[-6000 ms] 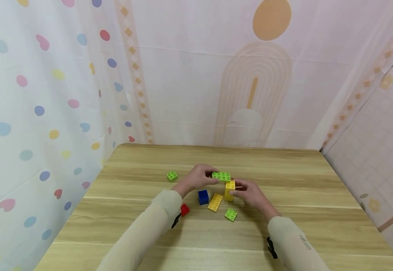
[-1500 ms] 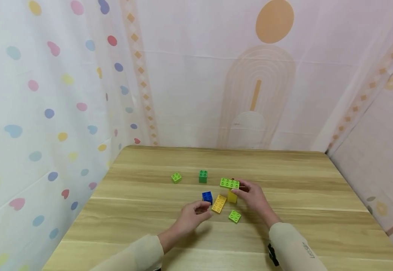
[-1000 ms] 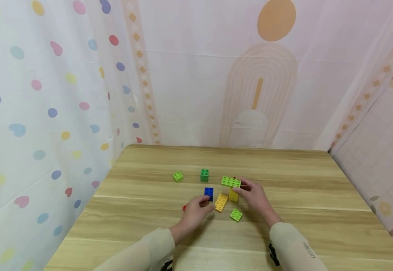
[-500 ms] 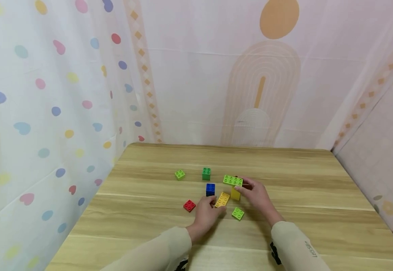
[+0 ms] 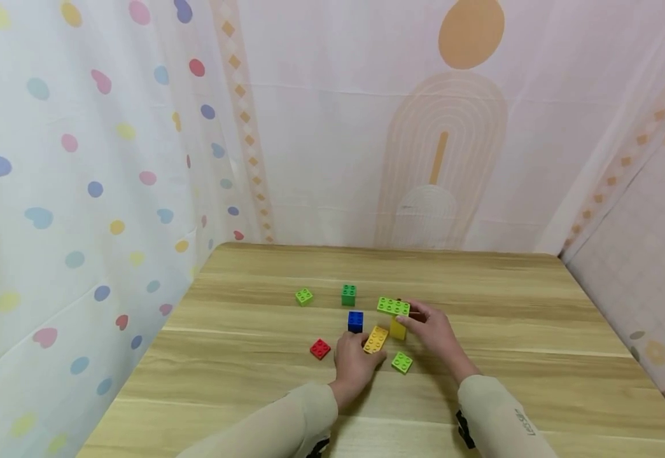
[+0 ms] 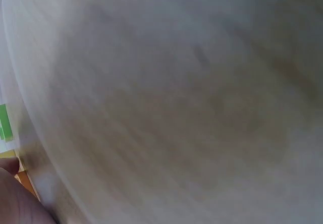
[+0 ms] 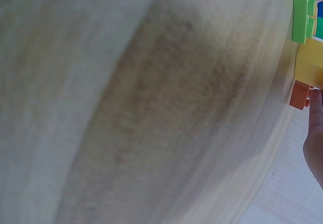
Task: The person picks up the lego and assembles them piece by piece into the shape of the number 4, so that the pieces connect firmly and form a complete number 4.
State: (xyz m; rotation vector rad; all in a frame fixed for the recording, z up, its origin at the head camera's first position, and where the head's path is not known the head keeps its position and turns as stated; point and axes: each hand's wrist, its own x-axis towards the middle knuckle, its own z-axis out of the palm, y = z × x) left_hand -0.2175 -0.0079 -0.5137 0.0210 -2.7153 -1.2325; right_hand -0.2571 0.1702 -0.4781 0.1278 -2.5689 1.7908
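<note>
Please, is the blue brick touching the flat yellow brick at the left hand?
Apart. The head view shows it: a narrow strip of table is visible between the blue brick and the flat yellow brick.

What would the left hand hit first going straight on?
Likely the blue block: in the head view it sits right past the fingers of the left hand. Any gap is hard to judge. The flat yellow brick lies between thumb and fingers.

Head view: I get bright, even light across the curtain (image 5: 321, 159).
Worktop (image 5: 481, 286): soft shadow beside the left hand (image 5: 355, 366).
Wrist views: dim, blurred, worktop edge bowed.
</note>
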